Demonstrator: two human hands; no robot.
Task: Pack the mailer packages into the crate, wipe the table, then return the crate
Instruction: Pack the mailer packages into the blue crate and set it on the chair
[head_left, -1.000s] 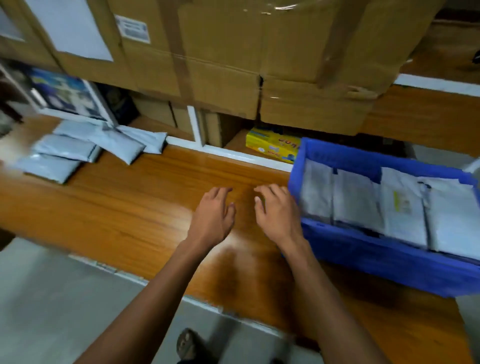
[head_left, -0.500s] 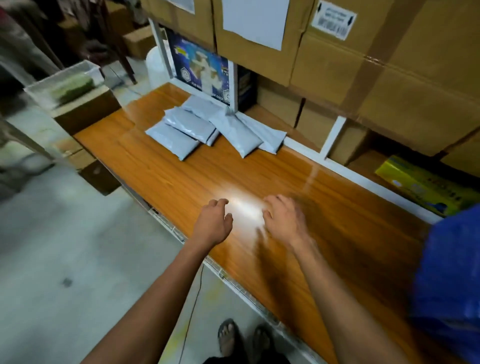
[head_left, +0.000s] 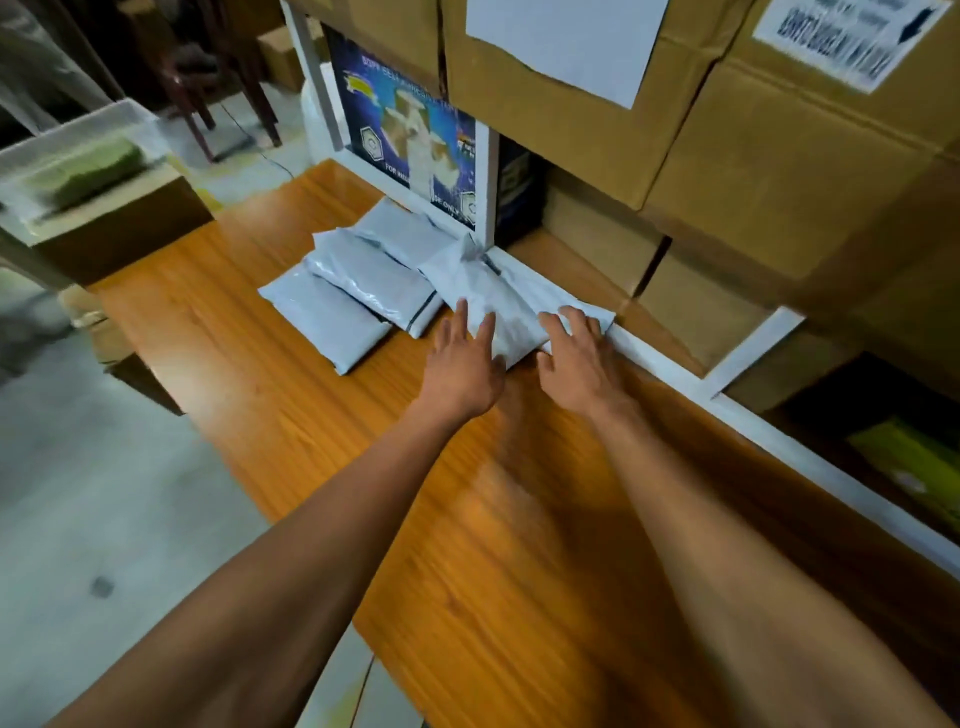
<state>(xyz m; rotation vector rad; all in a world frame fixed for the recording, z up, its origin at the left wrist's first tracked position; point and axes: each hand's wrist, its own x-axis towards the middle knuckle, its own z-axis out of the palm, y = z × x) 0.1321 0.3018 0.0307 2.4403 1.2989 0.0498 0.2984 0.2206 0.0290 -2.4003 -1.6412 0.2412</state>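
1. The left hand lay with straight fingers spread on the near end of a grey plastic mailer package.
2. The right hand rested with fingers extended on the same package's right edge.
3. That package lay on the glossy brown wooden table, against the white shelf rail.
4. Three more grey mailers were stacked just to its left.
5. Large brown cardboard boxes stood on the shelf above.

The blue poster behind the shelf post carries partial lettering: "FOR IND…" and "…SE ONLY". The carton label, upper right, is blurred and unreadable.
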